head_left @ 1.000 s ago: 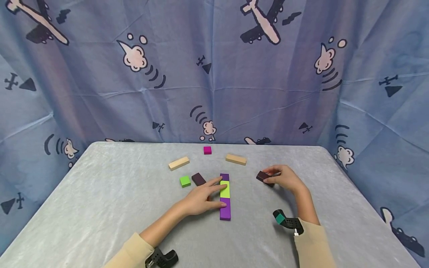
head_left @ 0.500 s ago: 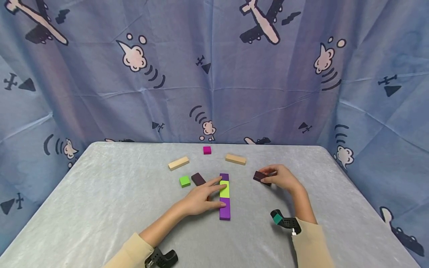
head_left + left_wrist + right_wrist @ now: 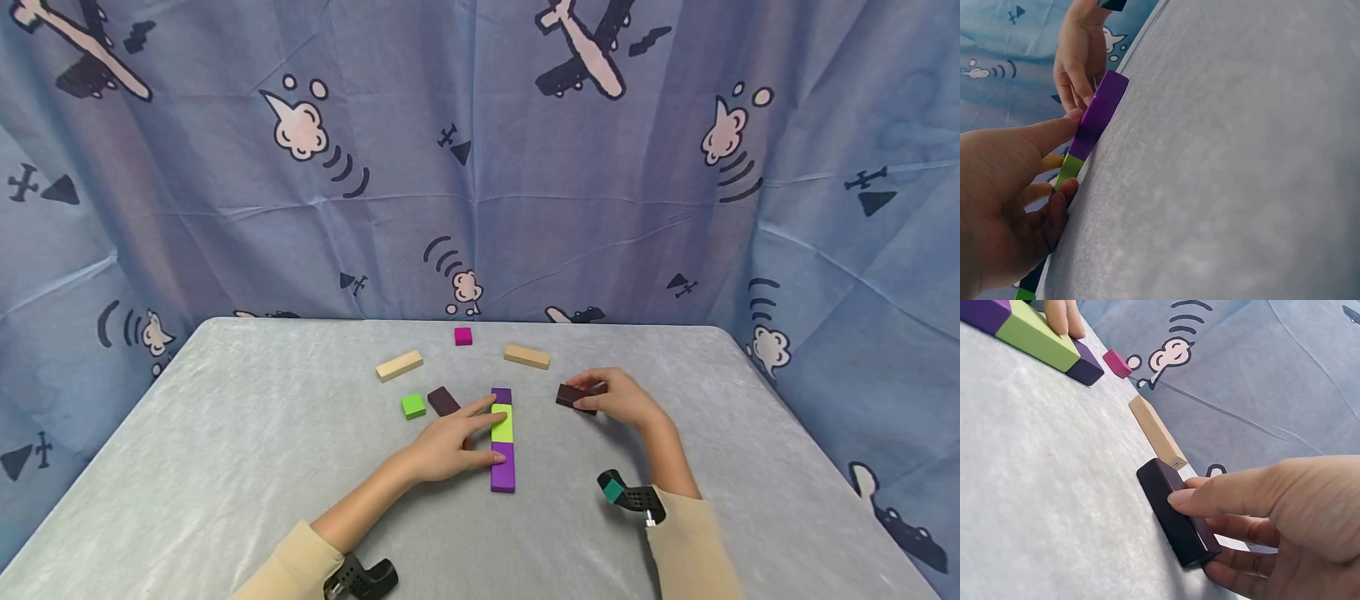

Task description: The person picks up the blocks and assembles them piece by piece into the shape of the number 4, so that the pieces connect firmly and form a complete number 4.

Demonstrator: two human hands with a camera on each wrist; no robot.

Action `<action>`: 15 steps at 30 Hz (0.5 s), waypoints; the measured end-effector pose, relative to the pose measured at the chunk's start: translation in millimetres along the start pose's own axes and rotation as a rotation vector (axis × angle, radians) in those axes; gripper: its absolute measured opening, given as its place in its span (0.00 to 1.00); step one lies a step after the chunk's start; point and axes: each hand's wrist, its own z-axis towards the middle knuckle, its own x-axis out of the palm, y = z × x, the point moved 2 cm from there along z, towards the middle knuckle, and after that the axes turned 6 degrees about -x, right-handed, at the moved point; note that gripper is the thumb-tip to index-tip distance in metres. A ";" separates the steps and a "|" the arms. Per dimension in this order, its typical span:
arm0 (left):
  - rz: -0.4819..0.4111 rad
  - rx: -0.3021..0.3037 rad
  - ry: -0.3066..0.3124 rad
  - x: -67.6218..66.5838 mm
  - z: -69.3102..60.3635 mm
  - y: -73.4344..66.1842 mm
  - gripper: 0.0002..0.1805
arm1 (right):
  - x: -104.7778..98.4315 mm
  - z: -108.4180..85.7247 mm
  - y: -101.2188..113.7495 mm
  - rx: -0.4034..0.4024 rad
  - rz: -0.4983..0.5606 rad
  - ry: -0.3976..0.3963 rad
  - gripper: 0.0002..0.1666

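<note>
- The left hand [image 3: 446, 446] is spread, its thumb on a purple rectangular block [image 3: 503, 477] and a fingertip on a lime-yellow rectangular block [image 3: 503, 432]; with a small dark-purple block [image 3: 504, 395], these 3 line up end to end on the grey cloth [image 3: 225, 450].
- The right hand [image 3: 628, 398] pinches a blackish-brown rectangular block [image 3: 1169, 509], apart from them, to their right.
- A 2nd dark-brown block [image 3: 442, 400] lies beside a bright-green square block [image 3: 413, 405], left.
- Farther back lie 2 pale wooden bars [image 3: 527, 357] and a magenta block [image 3: 463, 336].

illegible mark [image 3: 1177, 465] on wooden block [image 3: 1156, 432]
</note>
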 end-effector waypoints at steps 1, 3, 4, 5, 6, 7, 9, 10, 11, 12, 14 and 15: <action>0.000 0.000 -0.001 0.0 0.1 -0.1 0.35 | 0.9 0.6 0.4 -0.003 0.000 0.002 0.22; 0.001 0.000 -0.002 -0.1 0.0 -0.3 0.35 | 2.4 1.6 1.5 -0.009 0.006 0.004 0.22; 0.001 0.000 -0.002 -0.2 0.0 -0.4 0.35 | 3.1 2.0 2.4 -0.010 0.011 0.005 0.22; 0.000 -0.001 -0.002 -0.2 0.0 -0.5 0.35 | 3.8 2.3 3.2 -0.015 0.012 0.008 0.21; 0.000 -0.001 -0.002 -0.2 0.0 -0.5 0.35 | 4.4 2.7 4.3 -0.019 0.015 0.008 0.21; 0.000 -0.001 -0.001 -0.2 -0.1 -0.5 0.35 | 5.1 3.1 5.3 -0.027 0.017 0.009 0.21; -0.002 -0.002 -0.002 -0.3 -0.2 -0.5 0.35 | 6.6 4.1 6.8 -0.039 0.013 0.013 0.21; -0.003 -0.003 -0.001 -0.3 -0.1 -0.4 0.35 | 7.6 4.8 7.3 -0.041 0.010 0.014 0.21; -0.004 -0.003 -0.001 -0.2 -0.1 -0.3 0.35 | 8.7 5.8 7.6 -0.045 0.003 0.017 0.20; -0.004 -0.003 -0.001 -0.2 -0.1 -0.2 0.35 | 9.9 6.9 7.8 -0.041 0.000 0.018 0.20; -0.005 -0.003 -0.001 -0.2 -0.1 0.0 0.35 | 11.9 8.3 9.1 -0.041 -0.005 0.022 0.20; -0.006 -0.003 -0.001 -0.2 -0.1 0.2 0.35 | 12.7 8.8 10.2 -0.037 -0.009 0.024 0.20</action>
